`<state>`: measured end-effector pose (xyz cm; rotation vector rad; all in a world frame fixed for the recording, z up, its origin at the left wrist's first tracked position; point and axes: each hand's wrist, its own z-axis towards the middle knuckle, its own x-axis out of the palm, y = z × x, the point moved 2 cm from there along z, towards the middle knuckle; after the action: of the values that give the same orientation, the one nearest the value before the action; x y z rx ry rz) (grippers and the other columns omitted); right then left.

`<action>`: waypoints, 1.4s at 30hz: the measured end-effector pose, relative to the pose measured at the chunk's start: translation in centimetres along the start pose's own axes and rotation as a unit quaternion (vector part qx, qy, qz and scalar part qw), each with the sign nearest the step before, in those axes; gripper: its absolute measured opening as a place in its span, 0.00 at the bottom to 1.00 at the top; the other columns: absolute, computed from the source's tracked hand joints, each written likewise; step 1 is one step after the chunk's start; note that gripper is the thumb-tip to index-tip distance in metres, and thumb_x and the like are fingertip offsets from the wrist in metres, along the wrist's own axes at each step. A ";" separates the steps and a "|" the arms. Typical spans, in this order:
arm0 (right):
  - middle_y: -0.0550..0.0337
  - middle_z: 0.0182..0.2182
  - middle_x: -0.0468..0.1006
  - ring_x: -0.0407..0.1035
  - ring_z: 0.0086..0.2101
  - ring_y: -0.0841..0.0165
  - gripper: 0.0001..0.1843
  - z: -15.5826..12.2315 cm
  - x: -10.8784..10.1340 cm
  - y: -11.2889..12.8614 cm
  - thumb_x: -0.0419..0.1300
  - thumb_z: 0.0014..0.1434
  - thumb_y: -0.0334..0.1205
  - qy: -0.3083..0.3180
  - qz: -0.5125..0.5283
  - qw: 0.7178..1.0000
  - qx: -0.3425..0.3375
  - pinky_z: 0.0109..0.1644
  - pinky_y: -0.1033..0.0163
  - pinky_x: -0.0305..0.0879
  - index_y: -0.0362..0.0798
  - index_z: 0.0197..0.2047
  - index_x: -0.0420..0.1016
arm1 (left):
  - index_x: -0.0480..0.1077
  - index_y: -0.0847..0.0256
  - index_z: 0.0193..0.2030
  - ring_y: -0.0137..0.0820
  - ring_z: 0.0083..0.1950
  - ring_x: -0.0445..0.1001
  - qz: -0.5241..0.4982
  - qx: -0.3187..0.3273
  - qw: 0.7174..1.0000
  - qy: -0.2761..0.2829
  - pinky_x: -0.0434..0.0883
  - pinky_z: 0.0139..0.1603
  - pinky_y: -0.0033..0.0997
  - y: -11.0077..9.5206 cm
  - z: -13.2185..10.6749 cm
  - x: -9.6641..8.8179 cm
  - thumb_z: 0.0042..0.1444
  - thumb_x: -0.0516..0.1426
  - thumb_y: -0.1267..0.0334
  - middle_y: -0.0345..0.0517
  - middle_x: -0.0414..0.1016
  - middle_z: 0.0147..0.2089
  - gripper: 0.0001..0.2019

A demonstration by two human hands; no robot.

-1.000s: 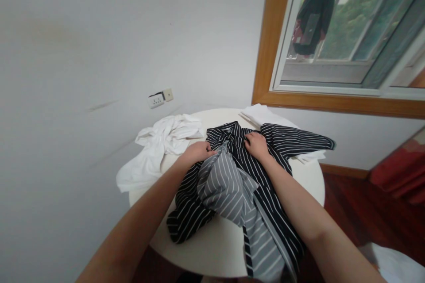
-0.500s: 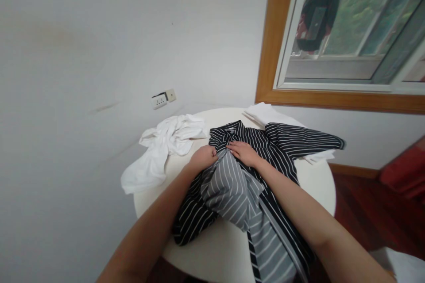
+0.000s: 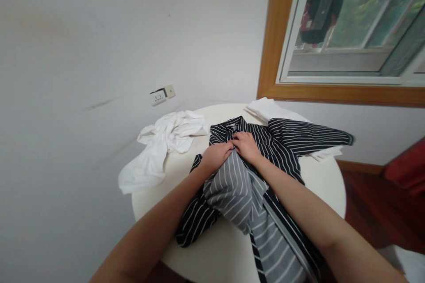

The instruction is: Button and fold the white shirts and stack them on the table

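Note:
A black shirt with white stripes (image 3: pixel 275 150) lies spread over a round white table (image 3: pixel 219 252), its collar toward the wall. One front panel is turned back, so the grey striped inside shows. Just below the collar, my left hand (image 3: pixel 217 155) is closed on the front edge of the shirt. My right hand (image 3: pixel 246 145) meets it there, fingers bent and pinching the same edge. The fingertips of both hands touch or nearly touch; whether a button is between them is too small to tell. One sleeve stretches out to the right, the other lies at the lower left.
A crumpled white garment (image 3: pixel 166 141) hangs partly over the table's left edge. Folded white cloth (image 3: pixel 272 108) lies at the back right, partly under the striped sleeve. Behind the table stand a wall with a socket (image 3: pixel 157 97) and a wood-framed window (image 3: pixel 332 93).
My left hand has moved right and slightly up along the shirt, up to my right hand. The right hand's fingers have gone from lying flat to bent. The view has shifted slightly.

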<state>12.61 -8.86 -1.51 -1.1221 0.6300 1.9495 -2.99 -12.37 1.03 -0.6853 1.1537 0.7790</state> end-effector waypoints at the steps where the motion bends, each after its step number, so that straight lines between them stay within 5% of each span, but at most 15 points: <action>1: 0.55 0.49 0.75 0.61 0.51 0.60 0.18 -0.1 -0.1 -0.1 0.56 0.62 0.35 -0.007 -0.002 1.000 0.004 0.54 0.54 0.52 0.57 0.54 0.76 | 0.70 0.57 0.48 0.36 0.46 0.73 0.010 0.006 1.000 0.002 0.66 0.46 0.32 0.0 0.0 -0.1 0.63 0.50 0.60 0.46 0.77 0.45 0.11; 10: 0.63 0.51 0.77 0.57 0.55 0.59 0.13 -0.5 0.4 -1.9 0.58 0.60 0.36 -0.042 -0.001 0.987 0.157 0.59 0.50 0.43 0.59 0.43 0.82 | 0.76 0.58 0.30 0.38 0.40 0.71 0.026 -0.040 0.998 0.033 0.65 0.41 0.36 0.3 -1.1 -2.0 0.59 0.53 0.53 0.46 0.76 0.32 0.15; 18: 0.65 0.52 0.77 0.57 0.56 0.60 0.14 -0.5 1.1 -2.3 0.55 0.62 0.37 -0.015 0.008 0.980 0.197 0.58 0.51 0.44 0.60 0.44 0.81 | 0.74 0.60 0.34 0.33 0.41 0.71 -0.135 0.015 0.990 -0.028 0.67 0.45 0.32 1.0 -1.4 -3.5 0.57 0.53 0.58 0.45 0.76 0.37 0.11; 25: 0.62 0.51 0.78 0.58 0.56 0.59 0.14 -0.5 1.2 -2.4 0.55 0.64 0.40 0.001 0.014 0.981 0.195 0.58 0.50 0.44 0.59 0.44 0.81 | 0.68 0.60 0.29 0.29 0.33 0.68 -0.198 -0.051 0.973 -0.111 0.64 0.37 0.28 0.2 -1.5 -4.9 0.62 0.48 0.52 0.39 0.71 0.28 0.18; 32: 0.62 0.51 0.77 0.60 0.56 0.59 0.15 -0.4 1.3 -2.5 0.55 0.63 0.38 0.010 0.013 0.979 0.201 0.58 0.49 0.44 0.60 0.46 0.80 | 0.64 0.59 0.27 0.30 0.31 0.65 -0.101 -0.046 0.994 -0.012 0.61 0.34 0.29 -0.1 -2.1 -5.3 0.60 0.49 0.46 0.39 0.67 0.27 0.19; 36: 0.61 0.50 0.78 0.61 0.53 0.58 0.14 -0.5 1.3 -2.5 0.55 0.62 0.37 0.000 0.025 0.978 0.205 0.56 0.49 0.46 0.59 0.45 0.81 | 0.66 0.58 0.36 0.34 0.39 0.70 -0.053 -0.006 0.997 0.057 0.64 0.38 0.30 -0.9 -3.8 -6.5 0.56 0.54 0.56 0.44 0.72 0.39 0.08; 39: 0.61 0.49 0.79 0.62 0.52 0.59 0.14 -0.5 1.2 -2.3 0.55 0.62 0.37 0.000 0.024 0.979 0.203 0.55 0.50 0.47 0.59 0.45 0.81 | 0.67 0.55 0.41 0.35 0.34 0.71 -0.016 -0.028 0.992 0.123 0.63 0.35 0.31 -2.0 -5.2 -7.8 0.54 0.54 0.63 0.41 0.73 0.34 0.08; 42: 0.61 0.49 0.79 0.62 0.51 0.59 0.14 -0.4 1.1 -2.3 0.55 0.63 0.37 0.004 0.021 0.979 0.204 0.55 0.50 0.48 0.59 0.45 0.81 | 0.69 0.53 0.45 0.35 0.33 0.72 -0.021 -0.020 0.995 0.094 0.65 0.36 0.33 -3.7 -5.6 -9.0 0.57 0.54 0.62 0.40 0.74 0.31 0.10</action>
<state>14.38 -7.47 -2.72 -0.8627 1.0116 1.7447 -4.77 -20.63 8.41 -0.8280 1.2928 0.7160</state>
